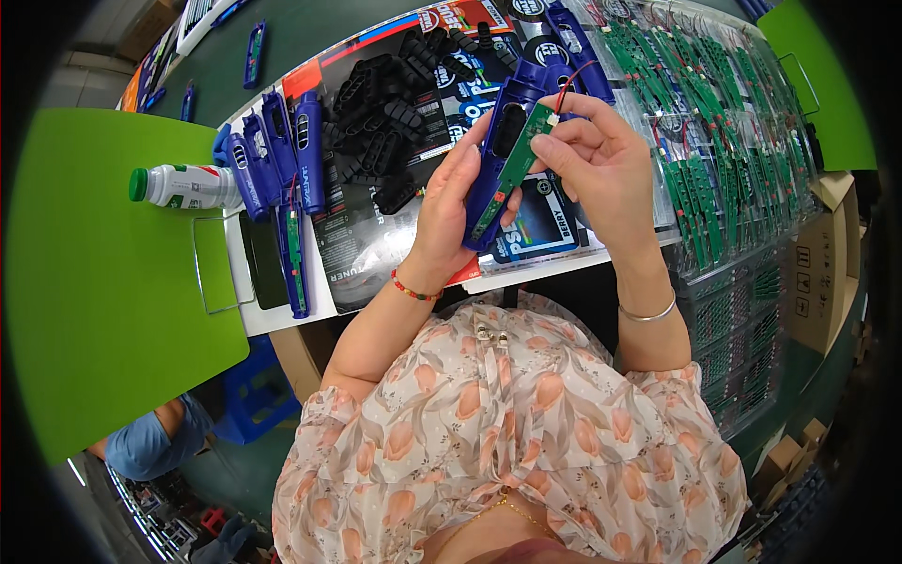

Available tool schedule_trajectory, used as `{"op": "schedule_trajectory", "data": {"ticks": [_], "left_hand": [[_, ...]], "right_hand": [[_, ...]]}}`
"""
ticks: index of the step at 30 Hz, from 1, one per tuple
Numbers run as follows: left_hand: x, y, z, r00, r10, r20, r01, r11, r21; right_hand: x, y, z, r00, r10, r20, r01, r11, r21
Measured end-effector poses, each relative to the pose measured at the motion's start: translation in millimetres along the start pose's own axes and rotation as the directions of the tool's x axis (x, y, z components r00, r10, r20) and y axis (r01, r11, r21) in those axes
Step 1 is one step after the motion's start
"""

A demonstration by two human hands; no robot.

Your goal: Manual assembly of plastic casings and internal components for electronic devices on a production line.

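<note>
A long blue plastic housing half (479,209) lies tilted in my left hand (442,211), whose fingers wrap round it from the left and below. My right hand (606,174) pinches a narrow green circuit board (517,164) near its upper end, between thumb and fingers. The board lies along the housing and overlaps its right side; whether it is seated, I cannot tell. From its top end a thin red wire (566,89) sticks up. Just beyond my left hand is a heap of black rubber button pads (371,99).
Blue housings (308,155) and a white bottle with a green cap (193,186) are at the left, by a green panel (103,282). Clear trays of circuit boards (695,179) fill the right side, near a cardboard box (822,282). Another person's knee (155,437) shows lower left.
</note>
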State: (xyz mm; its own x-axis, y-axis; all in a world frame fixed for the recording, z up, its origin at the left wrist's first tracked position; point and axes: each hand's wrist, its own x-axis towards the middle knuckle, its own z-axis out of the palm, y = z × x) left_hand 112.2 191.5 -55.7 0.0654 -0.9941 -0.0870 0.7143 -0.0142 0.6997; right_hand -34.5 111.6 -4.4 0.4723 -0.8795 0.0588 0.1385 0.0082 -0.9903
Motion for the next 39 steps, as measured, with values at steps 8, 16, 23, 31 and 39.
{"op": "schedule_trajectory", "data": {"ticks": [8,16,23,31,39], "left_hand": [[-1.2,-1.5,-2.3,1.000,-0.003,0.021,0.003,1.000,-0.011],[-2.6,-1.1,-8.8,1.000,-0.013,0.020,0.014,0.999,-0.037],[-2.1,5.1,-12.1,0.997,-0.063,0.035,0.065,0.996,-0.054],[-2.1,6.6,-11.6,0.996,-0.093,0.015,0.093,0.995,-0.039],[-4.1,-1.3,-2.8,0.997,0.024,-0.071,0.003,0.936,0.353]], "right_hand": [[3.3,5.3,0.7,0.999,0.042,0.021,-0.043,0.998,0.041],[4.7,8.7,0.5,0.997,0.077,0.024,-0.078,0.996,0.049],[2.6,10.2,0.4,0.996,0.081,0.031,-0.083,0.992,0.094],[0.6,15.5,0.4,0.991,0.135,0.002,-0.134,0.984,0.115],[4.6,27.4,7.6,0.979,-0.179,-0.097,0.151,0.958,-0.243]]}}
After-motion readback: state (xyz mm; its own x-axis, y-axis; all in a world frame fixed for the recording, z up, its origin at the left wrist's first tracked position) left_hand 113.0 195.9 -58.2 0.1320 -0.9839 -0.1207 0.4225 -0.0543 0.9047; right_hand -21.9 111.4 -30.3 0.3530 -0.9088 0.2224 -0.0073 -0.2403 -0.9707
